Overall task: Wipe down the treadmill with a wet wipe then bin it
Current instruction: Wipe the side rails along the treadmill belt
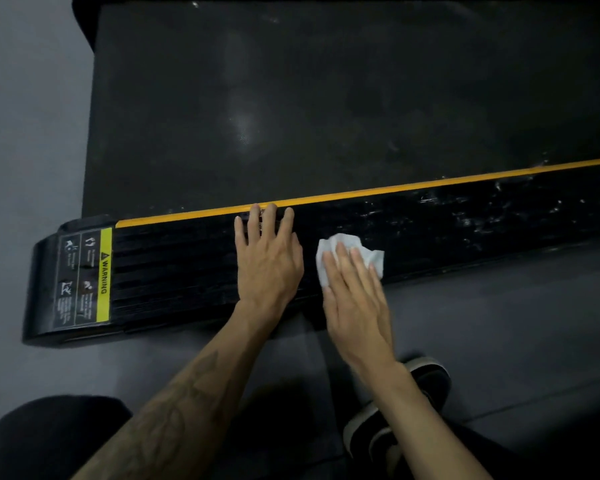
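Right of frame centre, the right hand [355,299] lies flat, fingers straight, pressing the wet wipe [347,252] onto the ribbed black side rail [187,271] of the treadmill [326,98]. The wipe is crumpled under the fingertips and touches the rail only. Just beside it, toward frame left, the left hand [267,258] rests open and flat on the same rail, holding nothing, its fingertips reaching the yellow stripe [395,189].

Procedure for the step in hand: keep the palm flat and pressure even; stroke along the ribs rather than across them so the wipe enters the grooves. White smears remain on the rail at right of frame, so this judgement applies: work in that direction next, refolding the wipe when soiled.

Clearances: the rail runs unobstructed to the right edge of the frame. At lower left it ends at the end cap with the warning label [84,278]. The lower rail edge drops to the floor [499,323]. The belt [326,98] fills the upper frame. No bin is visible.
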The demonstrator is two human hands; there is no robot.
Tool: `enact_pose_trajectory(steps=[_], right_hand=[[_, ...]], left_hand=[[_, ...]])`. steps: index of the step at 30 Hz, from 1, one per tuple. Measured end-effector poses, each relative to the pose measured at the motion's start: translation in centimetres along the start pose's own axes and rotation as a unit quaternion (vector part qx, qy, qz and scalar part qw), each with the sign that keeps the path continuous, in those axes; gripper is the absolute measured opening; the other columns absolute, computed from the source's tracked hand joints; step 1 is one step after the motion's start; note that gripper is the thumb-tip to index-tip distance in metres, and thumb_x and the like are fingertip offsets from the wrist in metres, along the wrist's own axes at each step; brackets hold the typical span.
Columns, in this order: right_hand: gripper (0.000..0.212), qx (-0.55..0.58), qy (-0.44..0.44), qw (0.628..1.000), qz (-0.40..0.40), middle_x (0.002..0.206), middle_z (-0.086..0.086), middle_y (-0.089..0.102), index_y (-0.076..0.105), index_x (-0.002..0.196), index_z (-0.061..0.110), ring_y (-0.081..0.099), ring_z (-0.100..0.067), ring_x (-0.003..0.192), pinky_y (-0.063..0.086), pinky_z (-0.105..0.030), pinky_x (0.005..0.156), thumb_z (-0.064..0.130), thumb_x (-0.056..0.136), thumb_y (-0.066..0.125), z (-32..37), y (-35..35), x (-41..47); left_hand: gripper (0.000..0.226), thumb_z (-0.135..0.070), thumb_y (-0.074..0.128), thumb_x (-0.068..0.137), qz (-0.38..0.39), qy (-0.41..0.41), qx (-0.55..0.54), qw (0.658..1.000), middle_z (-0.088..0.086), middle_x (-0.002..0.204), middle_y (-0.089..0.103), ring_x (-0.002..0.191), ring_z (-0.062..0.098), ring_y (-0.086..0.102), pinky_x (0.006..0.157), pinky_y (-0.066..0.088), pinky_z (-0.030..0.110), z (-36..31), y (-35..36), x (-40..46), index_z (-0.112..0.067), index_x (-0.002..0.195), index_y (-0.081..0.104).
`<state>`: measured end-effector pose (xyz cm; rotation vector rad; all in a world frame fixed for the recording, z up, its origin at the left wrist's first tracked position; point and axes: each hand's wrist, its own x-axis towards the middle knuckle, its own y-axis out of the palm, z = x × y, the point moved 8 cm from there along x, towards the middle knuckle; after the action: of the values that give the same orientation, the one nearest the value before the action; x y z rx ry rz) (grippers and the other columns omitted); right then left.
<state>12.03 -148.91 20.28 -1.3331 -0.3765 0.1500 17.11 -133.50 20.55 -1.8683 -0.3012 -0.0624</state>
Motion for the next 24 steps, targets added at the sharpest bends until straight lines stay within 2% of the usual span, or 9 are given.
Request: enact_pose_trajectory(steps=[4, 7, 10, 14, 16, 21, 24], right_hand=[[0.055, 0.04, 0.041, 0.998, -0.017, 0.166, -0.011, 0.029, 0.037, 0.157, 0.005, 0.02, -0.026, 0.156, 0.029, -0.051, 0.123, 0.025, 0.106, 0.033, -1.4, -0.4, -1.5], [0.056, 0.06, -0.01, 0.998, 0.006, 0.168, -0.008, 0.025, 0.032, 0.159, 0.008, 0.016, -0.023, 0.158, 0.025, -0.048, 0.125, 0.027, 0.106, 0.031, -0.2, -0.1, -0.9], [0.055, 0.025, -0.052, 0.998, 0.028, 0.169, -0.005, 0.022, 0.032, 0.16, 0.013, 0.016, -0.022, 0.158, 0.025, -0.05, 0.124, 0.03, 0.108, 0.025, -1.1, 0.1, 0.8], [0.056, 0.044, 0.009, 0.999, 0.009, 0.167, -0.011, 0.026, 0.038, 0.157, 0.008, 0.018, -0.027, 0.157, 0.025, -0.05, 0.124, 0.031, 0.106, 0.033, -3.1, -0.1, -0.6], [0.057, 0.058, 0.013, 0.998, 0.001, 0.166, -0.012, 0.03, 0.041, 0.155, 0.005, 0.022, -0.028, 0.156, 0.026, -0.05, 0.124, 0.031, 0.104, 0.036, -2.3, 0.1, -1.3], [0.058, 0.035, -0.056, 0.997, 0.028, 0.168, -0.003, 0.026, 0.036, 0.159, 0.015, 0.024, -0.021, 0.155, 0.026, -0.048, 0.123, 0.035, 0.105, 0.029, -2.2, 0.0, 0.6], [0.056, 0.046, 0.008, 0.999, 0.012, 0.167, -0.006, 0.028, 0.039, 0.157, 0.012, 0.024, -0.024, 0.156, 0.027, -0.05, 0.123, 0.034, 0.106, 0.029, -3.4, -0.2, 0.0]], left_hand=[[0.05, -0.033, 0.037, 0.106, 0.0, -0.027, 0.009, 1.0, 0.012, 0.159, 0.041, 0.154, 0.034, 0.026, 0.125, 0.019, 0.057, -0.3, 0.3, -0.6, -0.018, 0.152, 0.047], [0.052, -0.034, 0.034, 0.105, -0.008, -0.036, 0.014, 0.999, 0.01, 0.161, 0.041, 0.155, 0.032, 0.025, 0.126, 0.018, 0.056, -0.4, 0.2, -0.8, -0.019, 0.153, 0.047], [0.054, -0.037, 0.032, 0.104, -0.005, -0.033, 0.029, 0.999, 0.009, 0.16, 0.042, 0.154, 0.032, 0.027, 0.125, 0.021, 0.056, -0.4, 0.1, -0.6, -0.021, 0.153, 0.047], [0.054, -0.043, 0.032, 0.105, -0.003, -0.037, 0.047, 0.998, 0.01, 0.161, 0.041, 0.154, 0.031, 0.027, 0.124, 0.021, 0.056, -0.6, 0.0, -0.5, -0.024, 0.153, 0.047], [0.055, -0.045, 0.033, 0.105, -0.001, -0.033, 0.052, 0.998, 0.01, 0.161, 0.04, 0.154, 0.031, 0.026, 0.125, 0.02, 0.056, -0.7, 0.2, -0.6, -0.024, 0.154, 0.046], [0.057, -0.046, 0.031, 0.104, 0.011, -0.039, 0.053, 0.998, 0.011, 0.161, 0.039, 0.155, 0.031, 0.024, 0.125, 0.019, 0.057, -1.1, 0.3, -0.7, -0.025, 0.155, 0.043], [0.056, -0.045, 0.032, 0.104, 0.016, -0.046, 0.05, 0.998, 0.012, 0.16, 0.04, 0.154, 0.031, 0.025, 0.125, 0.019, 0.058, -1.0, 0.3, -0.6, -0.026, 0.155, 0.043]])
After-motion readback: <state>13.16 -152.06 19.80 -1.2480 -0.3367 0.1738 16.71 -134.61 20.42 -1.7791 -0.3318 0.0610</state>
